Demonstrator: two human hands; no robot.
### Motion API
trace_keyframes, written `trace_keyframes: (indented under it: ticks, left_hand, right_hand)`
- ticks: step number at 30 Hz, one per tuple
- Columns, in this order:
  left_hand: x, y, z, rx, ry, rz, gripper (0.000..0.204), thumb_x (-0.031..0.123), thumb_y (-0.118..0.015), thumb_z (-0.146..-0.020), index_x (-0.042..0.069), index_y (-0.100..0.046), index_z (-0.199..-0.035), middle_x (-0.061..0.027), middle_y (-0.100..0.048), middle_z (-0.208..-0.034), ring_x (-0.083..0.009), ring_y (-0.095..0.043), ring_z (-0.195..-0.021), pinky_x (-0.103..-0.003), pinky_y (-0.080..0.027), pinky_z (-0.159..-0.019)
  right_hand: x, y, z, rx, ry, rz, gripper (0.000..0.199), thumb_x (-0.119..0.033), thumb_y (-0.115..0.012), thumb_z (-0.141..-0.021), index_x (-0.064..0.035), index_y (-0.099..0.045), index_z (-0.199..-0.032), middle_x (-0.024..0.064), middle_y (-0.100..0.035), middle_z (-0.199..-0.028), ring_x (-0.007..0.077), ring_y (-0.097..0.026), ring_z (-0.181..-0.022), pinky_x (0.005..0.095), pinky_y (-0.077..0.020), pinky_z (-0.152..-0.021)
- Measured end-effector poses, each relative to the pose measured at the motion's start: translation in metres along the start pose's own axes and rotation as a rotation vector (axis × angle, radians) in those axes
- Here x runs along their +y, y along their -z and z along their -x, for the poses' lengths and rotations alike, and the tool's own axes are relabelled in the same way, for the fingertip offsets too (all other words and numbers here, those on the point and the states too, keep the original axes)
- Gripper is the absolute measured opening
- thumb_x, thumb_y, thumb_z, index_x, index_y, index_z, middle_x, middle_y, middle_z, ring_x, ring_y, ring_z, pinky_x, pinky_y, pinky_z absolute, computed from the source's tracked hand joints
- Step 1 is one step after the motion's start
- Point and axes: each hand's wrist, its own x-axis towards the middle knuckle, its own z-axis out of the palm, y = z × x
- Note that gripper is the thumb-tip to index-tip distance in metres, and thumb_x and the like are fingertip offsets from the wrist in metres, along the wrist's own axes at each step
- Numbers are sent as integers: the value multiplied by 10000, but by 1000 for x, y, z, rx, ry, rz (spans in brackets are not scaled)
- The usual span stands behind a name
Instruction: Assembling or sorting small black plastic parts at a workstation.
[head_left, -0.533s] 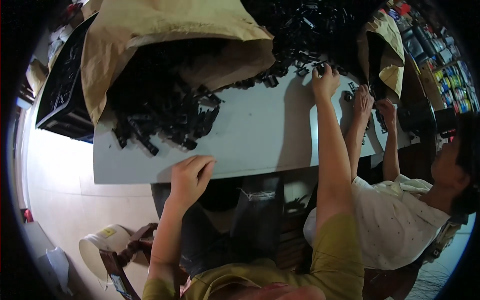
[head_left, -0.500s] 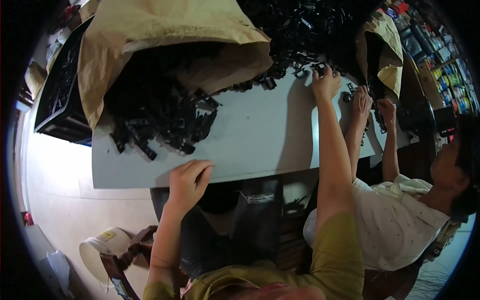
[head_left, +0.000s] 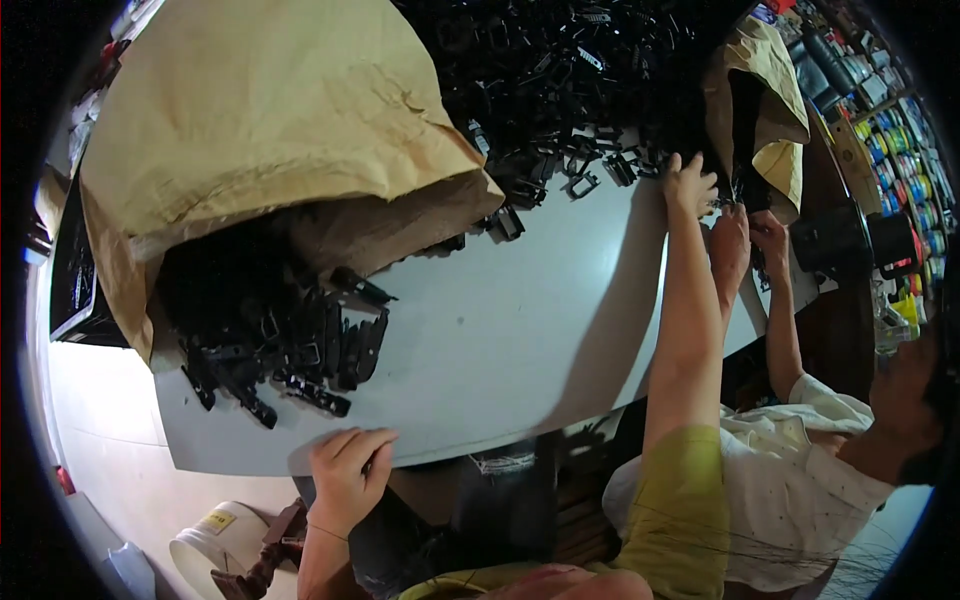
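The right hand (head_left: pixel 692 188) of the person is open, its fingers parted, at the near edge of a heap of black pieces (head_left: pixel 560 95); whether a fingertip touches a piece, I cannot tell. The left hand (head_left: pixel 352 478) is at the front edge of the pale desk (head_left: pixel 480 350), its fingers loosely curled; I cannot tell if something is inside. Beyond this hand, a smaller pile of black pieces (head_left: pixel 285 365) spreads out from the mouth of a large brown paper bag (head_left: pixel 290 110), lying on the desk. Just beside the right hand are the two hands of a co-worker (head_left: pixel 770 470) in a white shirt, in front of another paper bag (head_left: pixel 780 115). A white bucket (head_left: pixel 215 550) is at lower left.
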Motion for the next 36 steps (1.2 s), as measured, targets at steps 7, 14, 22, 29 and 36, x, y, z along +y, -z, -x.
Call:
trace_keyframes:
  ticks: [7, 14, 22, 29, 36]
  left_hand:
    - [-4, -4, 6, -73, 127, -22, 91, 43, -645, -736, 73, -680, -814, -91, -638, -726, -280, -583, -660, -354, -461, -652]
    - [-5, -2, 9, -119, 115, -85, 190, 10, -644, -759, 108, -664, -920, -88, -601, -808, -292, -554, -785, -379, -442, -744]
    - [2, -7, 30, -2, 64, -362, 93, 111, -655, -804, 90, -656, -894, -103, -596, -793, -303, -550, -688, -417, -441, -638]
    - [-37, -27, 8, -160, 352, -24, 109, 104, -675, -769, 110, -656, -877, -48, -616, -821, -235, -561, -751, -423, -443, -719]
    - [-67, -19, 28, -472, 547, -2, 105, 117, -706, -714, 126, -635, -791, -12, -621, -775, -196, -561, -685, -401, -441, -655]
  right_hand:
    - [11, -31, -38, 161, 85, 70, 568, -520, -502, -876, -239, -430, -1364, 196, -367, -1386, 387, -345, -1270, 537, -311, -996]
    - [0, 27, -90, 667, -130, -253, 295, -326, -520, -815, -143, -596, -1034, 142, -547, -1123, 344, -515, -1067, 491, -426, -883]
    - [54, -5, -184, -263, -429, 107, 858, -597, -666, -688, -119, -441, -1365, 212, -364, -1410, 372, -374, -1266, 479, -328, -1033]
    - [292, -74, -420, -119, 69, 71, 1072, -704, -684, -602, -147, -313, -1440, 217, -310, -1458, 363, -316, -1330, 483, -298, -1060]
    - [168, -55, -273, -253, -338, 238, 882, -707, -552, -732, -260, -283, -1443, 123, -367, -1447, 338, -338, -1331, 522, -262, -1065]
